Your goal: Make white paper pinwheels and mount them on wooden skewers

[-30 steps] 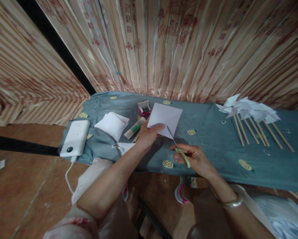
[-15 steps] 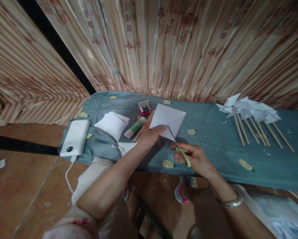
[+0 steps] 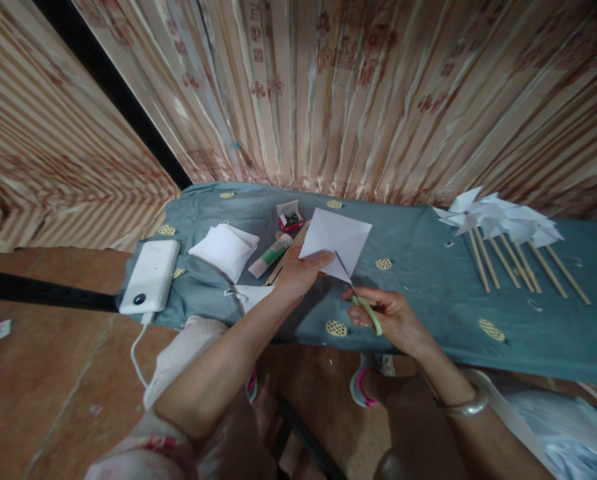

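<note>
My left hand [image 3: 297,273] pinches the lower left edge of a white square paper sheet [image 3: 334,240] and holds it up over the blue-grey cloth-covered table [image 3: 428,293]. My right hand [image 3: 388,319] grips green-handled scissors [image 3: 359,297]. Their blades point up and left and meet the sheet's lower corner. Both hands are closed on what they hold.
A white power bank [image 3: 151,276] with a cable lies at the table's left end. Near it sit a stack of white paper [image 3: 225,249], a glue stick [image 3: 270,257] and a small red box [image 3: 289,217]. Several paper pinwheels on wooden sticks [image 3: 503,240] lie at the right. Curtains hang behind.
The sheet has turned a little and shifted right in my left hand. The scissor blades have gone from just right of the paper into its lower corner.
</note>
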`<state>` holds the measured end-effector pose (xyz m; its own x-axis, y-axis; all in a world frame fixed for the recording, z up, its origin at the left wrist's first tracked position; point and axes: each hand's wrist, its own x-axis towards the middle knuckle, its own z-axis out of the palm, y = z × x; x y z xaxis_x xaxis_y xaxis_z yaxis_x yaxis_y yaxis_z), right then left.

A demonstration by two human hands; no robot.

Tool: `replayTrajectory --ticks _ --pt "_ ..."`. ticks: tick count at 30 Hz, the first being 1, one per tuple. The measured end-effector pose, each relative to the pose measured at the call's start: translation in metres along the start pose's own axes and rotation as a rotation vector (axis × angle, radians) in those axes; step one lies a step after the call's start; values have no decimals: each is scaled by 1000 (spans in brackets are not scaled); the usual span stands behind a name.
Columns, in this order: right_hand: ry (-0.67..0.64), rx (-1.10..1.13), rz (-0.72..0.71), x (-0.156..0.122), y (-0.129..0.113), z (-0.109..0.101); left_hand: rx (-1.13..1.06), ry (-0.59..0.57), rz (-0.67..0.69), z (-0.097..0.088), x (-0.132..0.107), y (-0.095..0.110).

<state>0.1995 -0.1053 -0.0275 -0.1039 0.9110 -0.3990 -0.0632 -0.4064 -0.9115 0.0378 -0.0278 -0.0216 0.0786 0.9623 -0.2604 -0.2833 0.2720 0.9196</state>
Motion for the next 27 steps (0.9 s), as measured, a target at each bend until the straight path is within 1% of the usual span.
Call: replayTrajectory --ticks 7,11,17,24,27 --pt "-13 -43 -34 0 3 -1 -1 2 -30 2 -2 3" --pt "-1 -45 -46 1 3 0 16 22 -19 2 -3 3" --pt "12 -7 -38 0 -1 3 -19 2 -8 2 -2 1" --pt "3 -52 -81 1 1 3 -14 19 -17 2 -2 0" --pt "5 -71 -75 1 2 4 -19 23 -22 2 -2 1"
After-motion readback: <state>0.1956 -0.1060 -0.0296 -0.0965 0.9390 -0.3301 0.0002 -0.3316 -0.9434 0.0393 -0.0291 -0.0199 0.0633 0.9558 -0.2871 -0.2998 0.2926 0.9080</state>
